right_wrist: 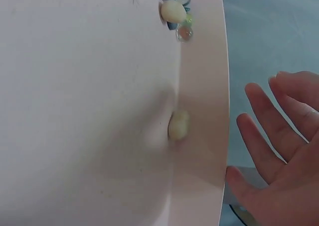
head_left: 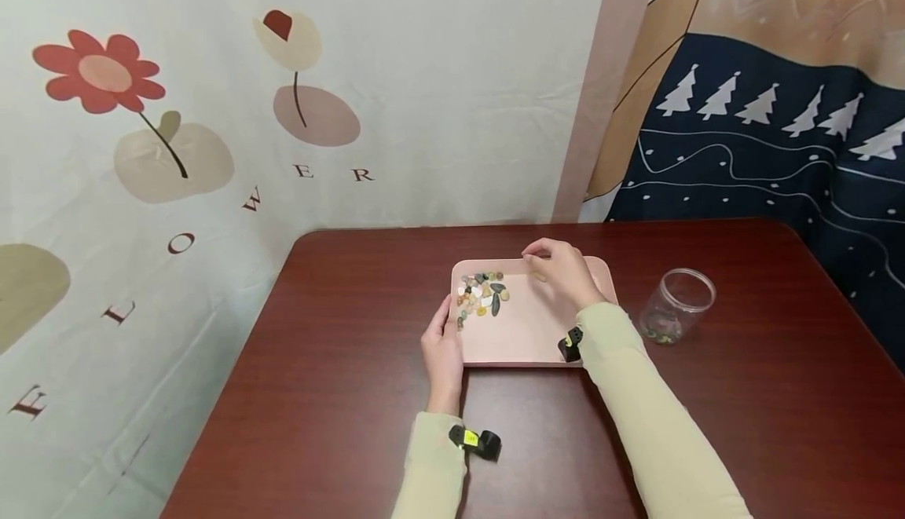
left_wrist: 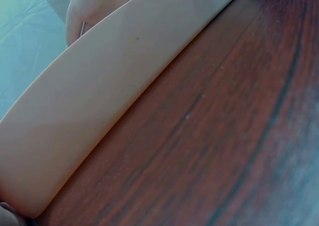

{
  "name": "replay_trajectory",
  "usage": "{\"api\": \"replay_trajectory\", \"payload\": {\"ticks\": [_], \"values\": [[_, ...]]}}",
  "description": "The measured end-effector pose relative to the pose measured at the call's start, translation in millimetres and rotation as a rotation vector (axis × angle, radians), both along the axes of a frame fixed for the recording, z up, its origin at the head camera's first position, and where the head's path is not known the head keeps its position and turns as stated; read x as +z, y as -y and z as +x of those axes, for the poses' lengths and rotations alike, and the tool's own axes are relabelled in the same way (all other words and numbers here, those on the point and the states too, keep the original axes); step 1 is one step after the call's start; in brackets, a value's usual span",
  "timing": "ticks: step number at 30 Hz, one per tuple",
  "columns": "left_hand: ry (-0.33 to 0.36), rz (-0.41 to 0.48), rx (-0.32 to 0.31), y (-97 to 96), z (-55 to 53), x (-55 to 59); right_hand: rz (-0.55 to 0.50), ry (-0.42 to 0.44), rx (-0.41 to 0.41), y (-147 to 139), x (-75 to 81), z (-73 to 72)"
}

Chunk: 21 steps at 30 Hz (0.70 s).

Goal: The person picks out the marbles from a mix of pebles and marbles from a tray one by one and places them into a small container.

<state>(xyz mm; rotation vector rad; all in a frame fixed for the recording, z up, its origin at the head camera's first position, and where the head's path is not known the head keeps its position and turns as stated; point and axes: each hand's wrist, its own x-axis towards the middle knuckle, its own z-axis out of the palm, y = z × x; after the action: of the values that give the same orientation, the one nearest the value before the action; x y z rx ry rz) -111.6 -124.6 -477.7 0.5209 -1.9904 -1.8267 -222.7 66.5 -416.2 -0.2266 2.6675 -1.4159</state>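
Observation:
A pink tray [head_left: 526,346] lies on the table, with several small coloured pebbles [head_left: 486,299] grouped in its left part. My left hand [head_left: 441,354] holds the tray by its left edge; in the left wrist view only a fingertip [left_wrist: 9,217] shows at the tray's corner. Over the far rim, my right hand [head_left: 562,268] has its fingers apart, and the right wrist view shows nothing between them. Beside that hand, one pale pebble [right_wrist: 178,126] lies inside the tray against the far wall. Glassy beads [right_wrist: 185,33] and another pale pebble [right_wrist: 173,11] sit farther along that wall.
A clear round jar [head_left: 677,307] leans or stands right of the tray, with some dark and green pebbles [head_left: 663,334] at its bottom. The brown table [head_left: 339,393] meets a printed cloth [head_left: 452,111] at its back edge.

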Motion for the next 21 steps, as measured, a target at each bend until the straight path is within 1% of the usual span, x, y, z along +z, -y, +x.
{"api": "replay_trajectory", "payload": {"ticks": [5, 12, 16, 21], "values": [[-0.010, 0.005, 0.006, 2.0, 0.7, 0.4, 0.046, -0.055, 0.046, 11, -4.5, -5.0], [-0.007, 0.008, 0.009, 5.6, 0.3, 0.5, 0.083, -0.082, 0.083, 26, -9.2, -8.1], [-0.001, 0.003, 0.010, 8.2, -0.2, 0.5, 0.145, -0.124, 0.103, 34, -9.0, -7.5], [0.013, -0.009, 0.000, 2.5, -0.7, -0.6, 0.229, -0.167, 0.115, 34, -11.0, -3.8]]}}
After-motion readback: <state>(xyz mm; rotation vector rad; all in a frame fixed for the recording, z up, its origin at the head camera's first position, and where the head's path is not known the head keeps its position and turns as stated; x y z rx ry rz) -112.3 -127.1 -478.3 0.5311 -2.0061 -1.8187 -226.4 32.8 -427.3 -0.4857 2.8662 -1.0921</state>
